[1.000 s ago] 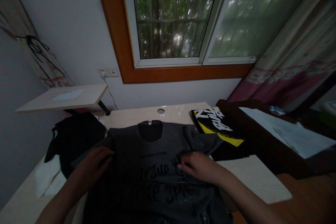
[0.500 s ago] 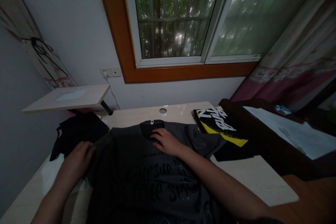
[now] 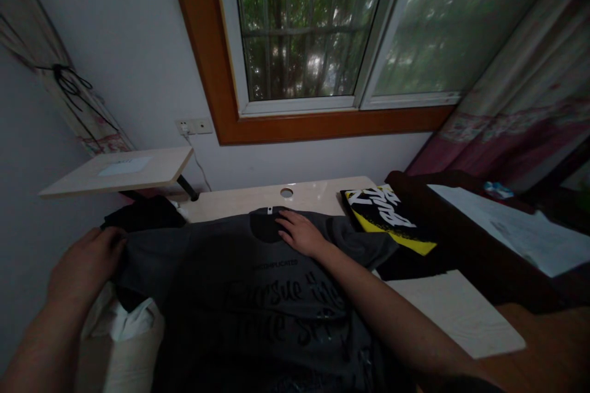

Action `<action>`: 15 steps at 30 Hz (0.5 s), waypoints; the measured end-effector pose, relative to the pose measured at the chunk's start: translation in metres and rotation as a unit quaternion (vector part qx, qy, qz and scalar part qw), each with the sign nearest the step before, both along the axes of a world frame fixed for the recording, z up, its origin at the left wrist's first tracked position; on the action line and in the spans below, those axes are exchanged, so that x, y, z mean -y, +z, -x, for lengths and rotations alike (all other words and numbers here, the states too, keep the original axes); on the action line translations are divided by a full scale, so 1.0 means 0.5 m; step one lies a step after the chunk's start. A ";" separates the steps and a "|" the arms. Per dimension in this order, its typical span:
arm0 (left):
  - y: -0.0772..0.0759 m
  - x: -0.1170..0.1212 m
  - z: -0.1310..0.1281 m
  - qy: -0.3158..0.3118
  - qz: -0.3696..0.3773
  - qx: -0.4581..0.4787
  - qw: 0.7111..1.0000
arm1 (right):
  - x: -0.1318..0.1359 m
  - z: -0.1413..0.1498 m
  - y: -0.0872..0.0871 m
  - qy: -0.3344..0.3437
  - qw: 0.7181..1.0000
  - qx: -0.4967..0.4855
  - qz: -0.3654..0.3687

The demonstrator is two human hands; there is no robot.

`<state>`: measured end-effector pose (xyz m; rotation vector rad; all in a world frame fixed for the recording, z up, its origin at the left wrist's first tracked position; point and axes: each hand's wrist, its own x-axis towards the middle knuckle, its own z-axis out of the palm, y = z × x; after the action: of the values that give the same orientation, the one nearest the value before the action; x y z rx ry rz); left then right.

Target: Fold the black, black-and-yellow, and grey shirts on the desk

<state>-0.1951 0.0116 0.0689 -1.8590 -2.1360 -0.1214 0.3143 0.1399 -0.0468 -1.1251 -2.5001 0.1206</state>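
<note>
T-shirt (image 3: 271, 279) print up, collar (image 3: 263, 230) twd window (image 3: 304, 49), long axis near-far.

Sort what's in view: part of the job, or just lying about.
In the job:
dark grey cloth T-shirt
left hand, gripping its sleeve
right hand, by its collar

Apparently just lying about:
folded black-and-yellow cloth with white lettering
crumpled black cloth

Matt cloth at six o'clock in a T-shirt (image 3: 207, 270) with faintly glossy lettering (image 3: 287, 290); glossy wood-look desktop (image 3: 313, 196) at centre; smooth wood-look shelf (image 3: 169, 163) at nine, topped with paper (image 3: 124, 166); wooden window trim (image 3: 332, 128) around glass panes (image 3: 304, 43) at twelve; cloth curtain (image 3: 516, 92) at two.
</note>
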 end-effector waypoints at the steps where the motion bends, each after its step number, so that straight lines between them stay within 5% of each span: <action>1: 0.006 -0.002 -0.016 -0.002 -0.018 -0.024 1.000 | -0.003 0.001 0.000 -0.004 1.000 0.001 -0.003; 7: 0.013 -0.037 -0.202 -0.151 -0.089 -0.025 0.984 | -0.035 0.004 0.002 -0.034 0.999 0.002 -0.001; 11: -0.037 -0.089 -0.334 -0.273 0.008 0.045 0.961 | -0.052 0.003 0.000 -0.033 0.999 -0.009 0.001; 15: -0.101 -0.160 -0.387 -0.266 0.032 0.028 0.963 | -0.053 -0.001 -0.001 -0.028 0.999 -0.042 -0.010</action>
<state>-0.0015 0.0917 0.0183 -2.4503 -1.6325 -0.2250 0.3150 0.1662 -0.0471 -1.1560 -2.3901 0.1241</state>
